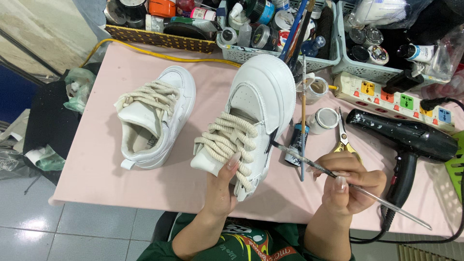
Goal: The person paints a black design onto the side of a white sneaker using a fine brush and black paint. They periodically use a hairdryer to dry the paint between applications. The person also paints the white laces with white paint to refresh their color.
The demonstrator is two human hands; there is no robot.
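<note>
The left hand (223, 186) held a white sneaker (253, 111) up off the pink table (111, 164), its toe pointing away from the person. The thumb lay over the thick cream laces (227, 137) near the tongue, and the other fingers were hidden inside or behind the shoe, so their spread could not be told. The right hand (348, 186) had its fingers (340, 183) pressed together around a thin paintbrush (333, 174), pinching the handle near its middle. The brush tip met the sneaker's side just by a dark mark on the white leather, while the long handle ran back past the hand toward the table's near edge.

A 2nd white sneaker (157, 118) with matching cream laces stood on the table to the left, well apart from the held one. Just right of the held shoe lay a small dark paint bottle (296, 145), another brush (303, 106) lying upright across it, and a round white-lidded jar (324, 120). Yellow-handled scissors (344, 137) lay beside the right hand. A black hair dryer (411, 140) rested farther right, near a white power strip (396, 99) with coloured sockets. Baskets (285, 34) crowded with paint pots and bottles lined the far edge.
</note>
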